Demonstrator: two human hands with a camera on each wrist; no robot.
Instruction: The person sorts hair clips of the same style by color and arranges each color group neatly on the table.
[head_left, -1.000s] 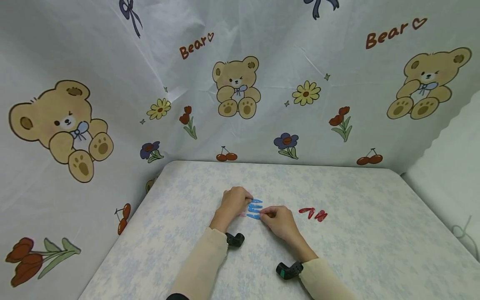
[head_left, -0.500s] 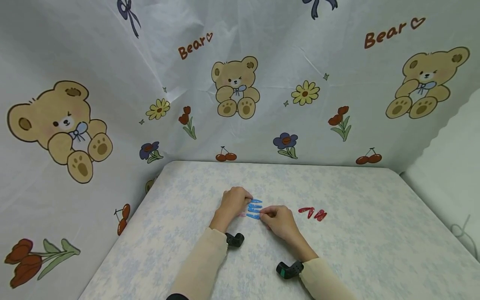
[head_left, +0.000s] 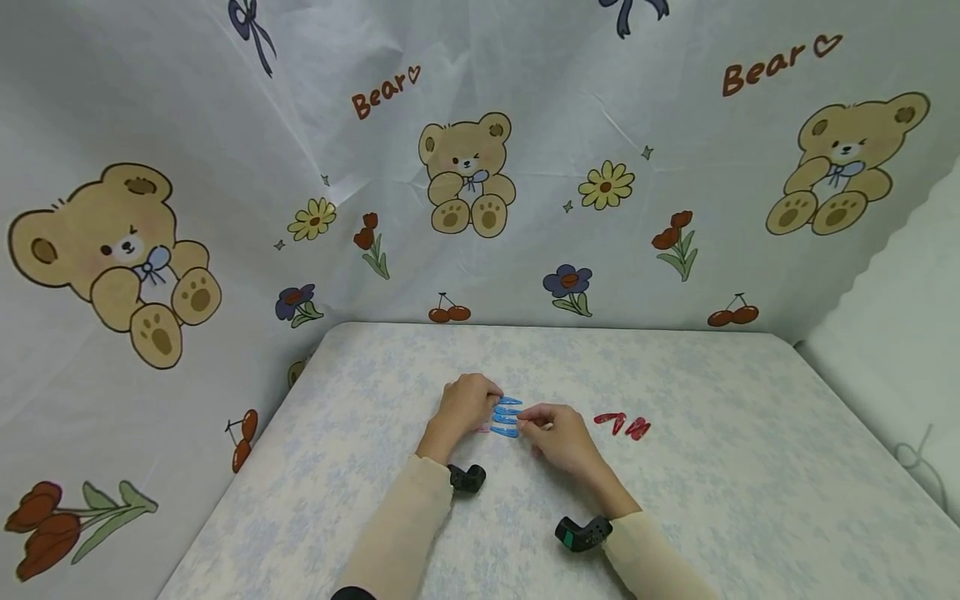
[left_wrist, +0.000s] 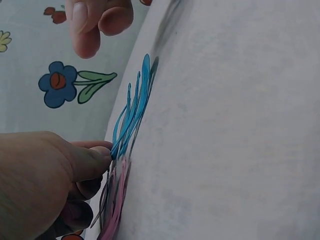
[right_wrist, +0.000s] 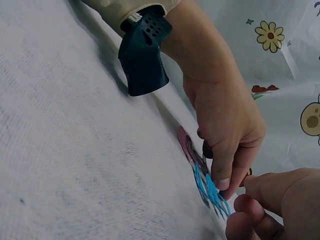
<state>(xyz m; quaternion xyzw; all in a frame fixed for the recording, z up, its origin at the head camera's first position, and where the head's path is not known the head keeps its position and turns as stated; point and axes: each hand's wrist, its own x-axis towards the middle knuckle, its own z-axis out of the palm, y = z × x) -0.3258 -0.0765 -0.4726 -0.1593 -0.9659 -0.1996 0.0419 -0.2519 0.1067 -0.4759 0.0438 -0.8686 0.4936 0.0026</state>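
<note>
While the left hand [head_left: 467, 402] keeps its place near the centre of the frame, we see that the right hand [head_left: 561, 433] has risen a little since half a second ago. Its fingertips were by the lower blue clips [head_left: 506, 419]; now the index finger lies higher, beside the right ends of the middle ones, and the gap between thumb and index looks wider. We find the four blue clips in much the same layout as before, one above another at the centre of the frame between the two hands, their long sides roughly level. In the left wrist view we see the left thumb and index pinching the end of a blue clip, while the right fingers, in the upper left there, are loosely bent, grasping nothing and apart from the clips. Pink clips [left_wrist: 117, 202] run below the blue ones in that view; in the head view we make out only a bit of pink beside the left hand. Right of centre, the red clips [head_left: 638, 428] lie on the table [head_left: 720, 467] as they did. The whole head view has slipped slightly, so we notice the bear-print curtain [head_left: 525, 83] a touch further left.
</note>
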